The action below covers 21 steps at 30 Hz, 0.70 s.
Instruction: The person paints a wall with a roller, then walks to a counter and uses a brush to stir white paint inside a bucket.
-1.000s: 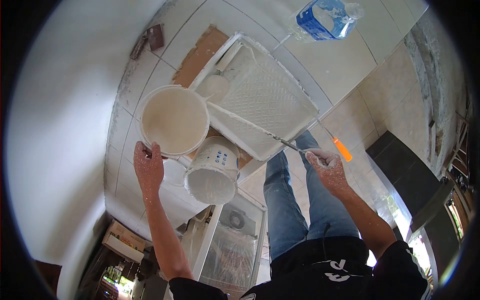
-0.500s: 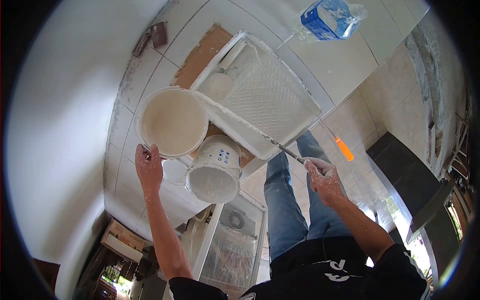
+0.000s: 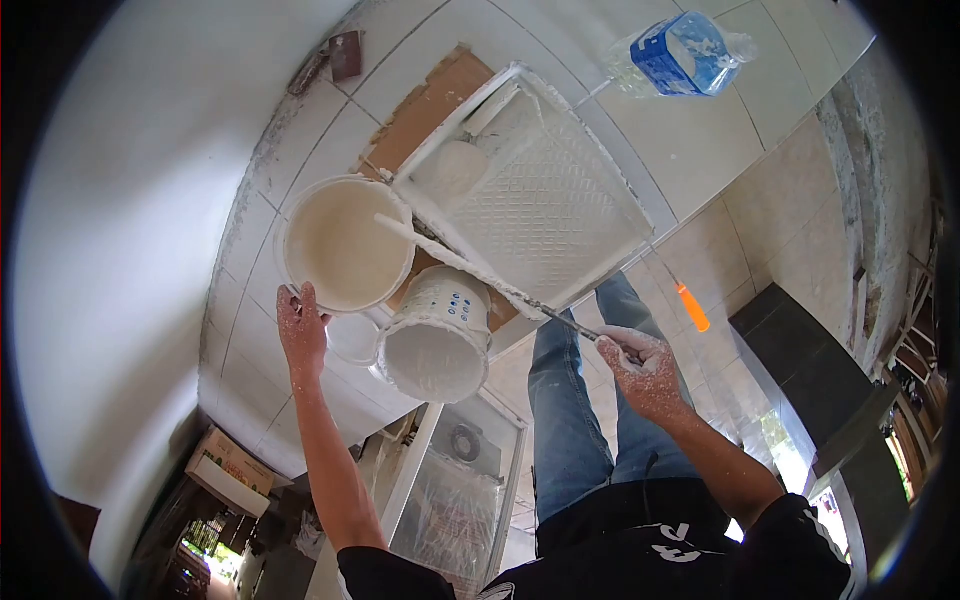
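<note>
From the head camera, the left hand (image 3: pixel 301 335), speckled with white paint, rests its fingers closed over the near rim of a round white bucket (image 3: pixel 342 245) that stands on the tiled floor (image 3: pixel 690 140); the bucket is full of smooth cream-white paint almost to the brim. The right hand (image 3: pixel 640 368), also paint-flecked, is closed round the bare metal end of a long stirring stick (image 3: pixel 470 268). The stick is coated thick with white along most of its length and runs slantwise from that hand across the corner of a white paint tray (image 3: pixel 560 215), its far tip lying over the paint in the bucket. A second, smaller bucket (image 3: pixel 437 335) with blue dots on its side stands just beside the first one, touching the tray's near edge. An orange-handled tool (image 3: pixel 690 306) lies on the floor near the right hand, and a blue-labelled plastic bottle (image 3: pixel 685 52) lies beyond the tray
</note>
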{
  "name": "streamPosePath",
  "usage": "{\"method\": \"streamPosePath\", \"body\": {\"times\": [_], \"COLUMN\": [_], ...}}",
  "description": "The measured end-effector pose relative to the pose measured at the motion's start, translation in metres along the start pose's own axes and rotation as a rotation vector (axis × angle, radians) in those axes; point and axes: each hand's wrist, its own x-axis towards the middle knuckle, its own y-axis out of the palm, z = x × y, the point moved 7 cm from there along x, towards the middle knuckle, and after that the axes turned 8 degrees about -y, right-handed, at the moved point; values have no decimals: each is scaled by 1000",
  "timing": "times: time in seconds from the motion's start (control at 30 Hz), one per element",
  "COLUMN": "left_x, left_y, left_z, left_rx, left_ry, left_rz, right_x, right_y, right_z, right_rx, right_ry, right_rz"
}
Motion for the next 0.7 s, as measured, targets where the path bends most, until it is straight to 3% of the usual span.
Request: {"method": "streamPosePath", "body": {"times": [0.07, 0.2, 0.3, 0.4, 0.6, 0.7], "left_x": [-2, 1, 9, 12, -88, -146], "left_y": [-4, -18, -28, -34, 14, 50], "left_z": [11, 48, 83, 127, 228, 255], "left_rx": [-81, -196, -278, -566, -794, -824], "left_ry": [-80, -211, -235, -213, -494, -614], "left_rz": [-32, -47, -72, -32, 68, 116], "right_x": [0, -1, 8, 7, 11, 14], "right_y": [8, 34, 54, 67, 43, 16], "right_z": [21, 56, 58, 75, 75, 62], "right_rx": [-106, -264, -368, -441, -375, -429], "right_ry": [-72, -438, -459, -571, -185, -151], "right_rz": [43, 82, 144, 163, 184, 201]}}
